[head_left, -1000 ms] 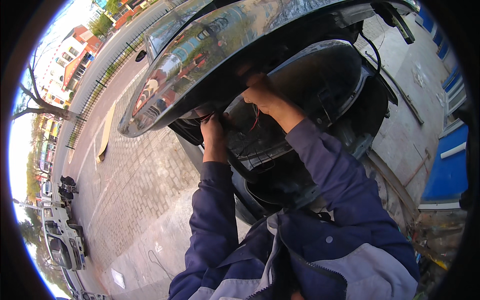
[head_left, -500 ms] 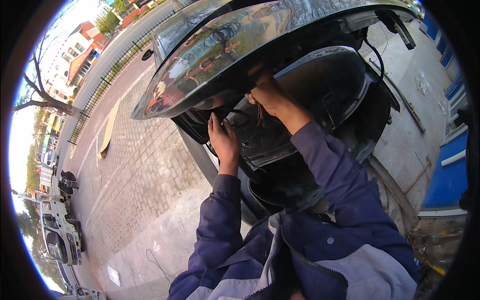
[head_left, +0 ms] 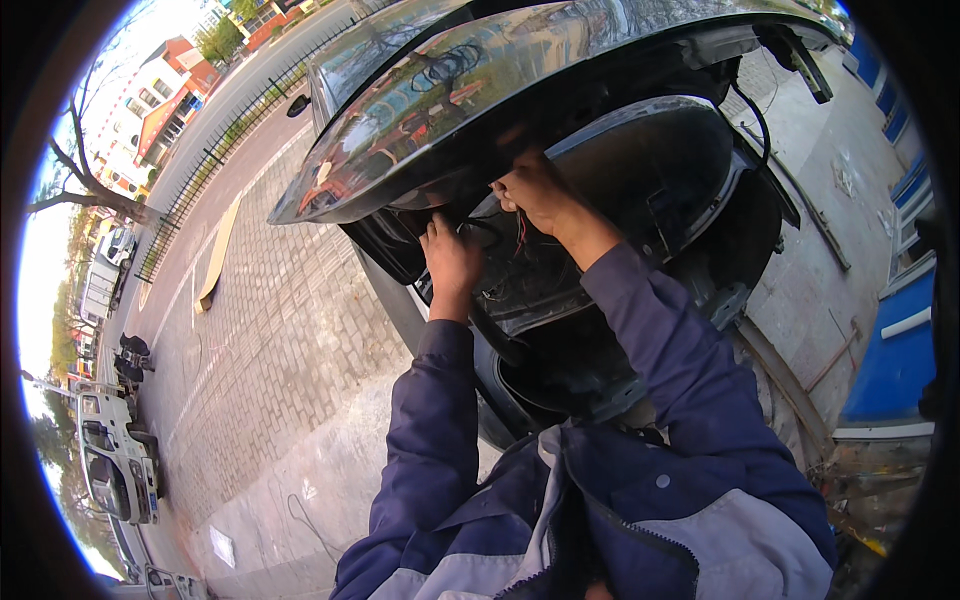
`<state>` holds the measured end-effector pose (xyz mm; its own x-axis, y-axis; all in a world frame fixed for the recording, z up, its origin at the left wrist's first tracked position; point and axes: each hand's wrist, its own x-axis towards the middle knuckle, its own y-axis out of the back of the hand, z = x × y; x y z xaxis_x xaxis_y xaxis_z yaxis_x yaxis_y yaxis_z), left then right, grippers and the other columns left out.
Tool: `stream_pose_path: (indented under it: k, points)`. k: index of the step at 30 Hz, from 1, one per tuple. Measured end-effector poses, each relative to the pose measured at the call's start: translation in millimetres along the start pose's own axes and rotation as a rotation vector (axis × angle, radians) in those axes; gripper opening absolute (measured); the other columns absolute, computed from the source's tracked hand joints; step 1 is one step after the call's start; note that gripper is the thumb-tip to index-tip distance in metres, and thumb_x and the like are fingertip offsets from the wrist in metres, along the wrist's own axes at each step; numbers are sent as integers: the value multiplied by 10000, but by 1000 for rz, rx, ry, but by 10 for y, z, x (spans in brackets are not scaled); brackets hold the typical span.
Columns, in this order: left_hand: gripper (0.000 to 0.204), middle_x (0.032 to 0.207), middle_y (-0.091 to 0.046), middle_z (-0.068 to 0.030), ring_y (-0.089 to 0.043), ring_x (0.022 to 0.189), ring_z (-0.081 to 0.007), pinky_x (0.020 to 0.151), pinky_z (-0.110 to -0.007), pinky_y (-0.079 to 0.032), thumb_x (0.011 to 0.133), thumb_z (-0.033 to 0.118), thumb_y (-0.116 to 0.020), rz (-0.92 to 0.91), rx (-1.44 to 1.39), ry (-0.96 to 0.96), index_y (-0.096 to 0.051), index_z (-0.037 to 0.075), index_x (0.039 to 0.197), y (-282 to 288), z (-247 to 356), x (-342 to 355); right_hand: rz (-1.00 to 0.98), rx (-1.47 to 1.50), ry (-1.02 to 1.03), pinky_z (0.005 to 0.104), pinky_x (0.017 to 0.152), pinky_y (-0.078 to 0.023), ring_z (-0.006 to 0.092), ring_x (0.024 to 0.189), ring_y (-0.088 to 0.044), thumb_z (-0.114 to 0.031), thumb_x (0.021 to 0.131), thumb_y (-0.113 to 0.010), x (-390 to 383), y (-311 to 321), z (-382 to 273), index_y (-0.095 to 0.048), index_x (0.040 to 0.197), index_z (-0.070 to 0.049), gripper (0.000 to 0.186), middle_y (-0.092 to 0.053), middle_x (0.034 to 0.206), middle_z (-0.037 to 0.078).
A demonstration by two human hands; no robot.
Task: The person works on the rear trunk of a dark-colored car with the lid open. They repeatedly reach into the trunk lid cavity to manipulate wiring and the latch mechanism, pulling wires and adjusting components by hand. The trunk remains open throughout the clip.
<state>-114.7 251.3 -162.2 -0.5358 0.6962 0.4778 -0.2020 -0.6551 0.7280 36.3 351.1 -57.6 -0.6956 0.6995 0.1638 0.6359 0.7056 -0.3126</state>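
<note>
The raised, glossy dark lid (head_left: pixel 400 125) of a car spans the upper middle, with both my hands at its shadowed underside. My right hand (head_left: pixel 537 195) is closed, fingertips pinched on thin wires (head_left: pixel 521 232); a red strand hangs below them. To its left, my left hand (head_left: pixel 450 255) reaches up with fingers bent at the lid's lower edge, beside a black cable. What its fingertips hold, if anything, is lost in shadow. Beneath my hands lies the car's dark open compartment (head_left: pixel 560 365), with a curved rim behind.
Paving and concrete (head_left: pixel 290 400) lie to the left, with a yellowish plank (head_left: pixel 218 262) and a parked white vehicle (head_left: pixel 118 455). At right are a long metal strip (head_left: pixel 810 215), a beam (head_left: pixel 785 370) and a blue panel (head_left: pixel 895 350). A black cable (head_left: pixel 757 120) hangs from the lid's right side.
My left hand has moved up slightly, its fingers now more bent against the lid's underside. My right hand stays almost in place at the wires.
</note>
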Motion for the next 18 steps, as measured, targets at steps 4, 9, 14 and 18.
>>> stream_pose_path:
  k: [4,9,14,18]
  points:
    - [581,1405,-650,-237,-600,1260,-441,1063,-501,-510,909,164,-711,83,32,-85,-574,-28,1440,300,-3,-232,-15,7,14,209,482,-331,14,565,-417,-241,1082,-665,-28,20,42,-774,1137,-62,216,-500,702,-70]
    - [667,1524,-587,-215,-591,1314,-406,1103,-486,-509,853,68,-705,102,148,-520,-566,-8,1500,464,117,-360,-17,21,-27,209,478,-332,14,562,-419,-254,1084,-672,-45,-31,63,-775,1172,-61,235,-507,706,-69]
    - [585,1457,-626,-124,-550,1318,-338,1088,-459,-479,823,85,-692,-67,350,-726,-681,180,1400,409,189,-213,-28,38,-75,209,485,-341,17,567,-429,-266,1086,-667,-53,-54,21,-777,1173,-61,248,-520,716,-63]
    - [335,1112,-670,-65,-571,1099,-297,907,-433,-487,825,177,-715,-232,409,-752,-752,151,1157,365,112,22,-16,-24,-65,216,497,-371,29,579,-459,-262,1087,-658,-47,-54,-20,-778,1162,-55,251,-544,731,-51]
